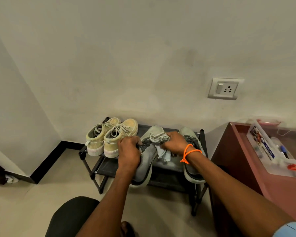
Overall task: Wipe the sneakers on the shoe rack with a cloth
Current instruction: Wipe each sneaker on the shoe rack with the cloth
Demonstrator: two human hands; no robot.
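Note:
A low black shoe rack (176,165) stands against the wall. On its left half sits a pair of beige sneakers (109,134). My left hand (129,151) grips a grey sneaker (146,161) that hangs over the rack's front edge, heel toward me. My right hand (175,142), with an orange thread at the wrist, holds a crumpled pale grey cloth (158,138) pressed onto the top of that sneaker. The second grey sneaker (192,170) lies on the rack's right side, partly hidden behind my right forearm.
A maroon cabinet (237,159) stands close to the rack's right side, with a clear plastic box (266,147) of small items on it. A wall socket (225,88) sits above. My dark-clad knee (70,218) is in front. Tiled floor lies to the left.

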